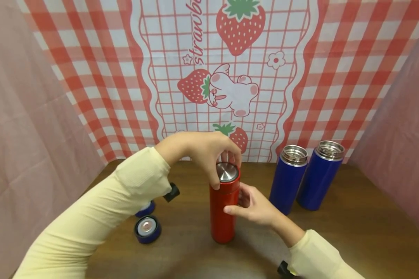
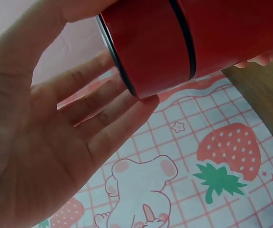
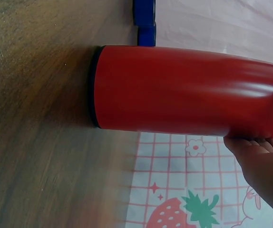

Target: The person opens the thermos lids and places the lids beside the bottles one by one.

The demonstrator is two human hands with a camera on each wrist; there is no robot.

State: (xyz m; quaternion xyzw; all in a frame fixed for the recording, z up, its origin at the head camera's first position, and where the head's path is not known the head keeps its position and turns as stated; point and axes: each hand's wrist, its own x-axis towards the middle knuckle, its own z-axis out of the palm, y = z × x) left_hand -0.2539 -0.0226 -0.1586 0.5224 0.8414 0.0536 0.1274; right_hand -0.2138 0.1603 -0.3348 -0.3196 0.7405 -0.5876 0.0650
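Observation:
A red thermos bottle (image 1: 222, 221) stands upright on the wooden table, its red lid (image 1: 227, 173) with a shiny metal top seated on it. From above, my left hand (image 1: 209, 153) holds the lid, thumb on the near side and fingers around the far side. The left wrist view shows the fingers reaching past the lid's (image 2: 148, 45) edge, the palm apart from it. Lower down, my right hand (image 1: 256, 205) grips the bottle's upper body from the right. The bottle's dark base (image 3: 94, 88) rests on the table in the right wrist view.
Two blue bottles (image 1: 289, 182) (image 1: 322, 180) without lids, steel necks showing, stand at the right. Left of the red bottle lie two blue lids (image 1: 148, 236) (image 1: 145, 210), one partly hidden by the left sleeve. A checked strawberry cloth (image 1: 125, 97) hangs behind the table.

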